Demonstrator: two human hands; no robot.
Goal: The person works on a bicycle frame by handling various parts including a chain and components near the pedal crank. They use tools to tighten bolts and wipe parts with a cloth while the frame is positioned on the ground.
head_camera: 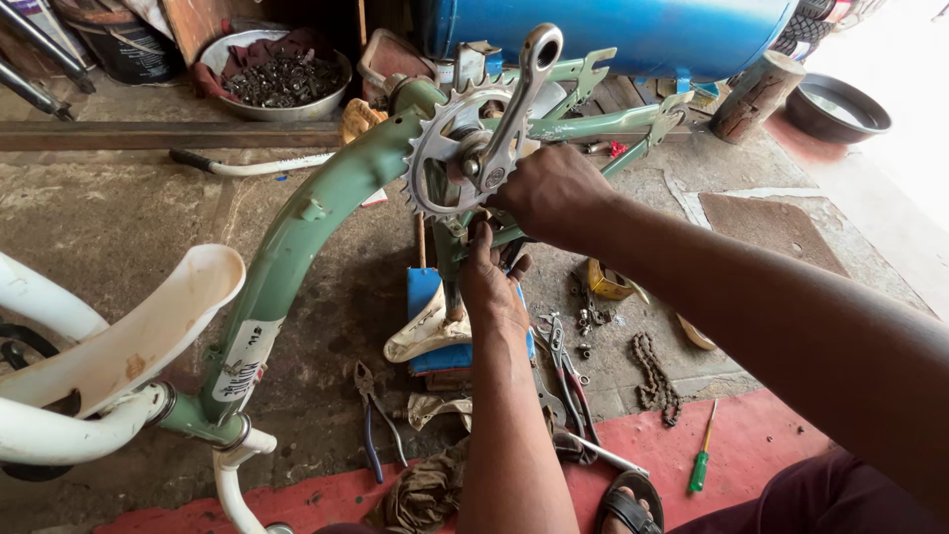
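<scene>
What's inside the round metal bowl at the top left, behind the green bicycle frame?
The round metal bowl holds a heap of small dark metal parts, with a dark red cloth along its back edge. Whatever lies beneath that heap is covered.

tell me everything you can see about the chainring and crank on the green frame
The chainring is a silver, toothed metal disc with cut-outs, dull and a little grimy. Its crank arm rises up and to the right, ending in an empty pedal eye. It sits at the bottom bracket of the upturned green frame. The right hand grips beside its hub; the left hand reaches up just beneath.
</scene>
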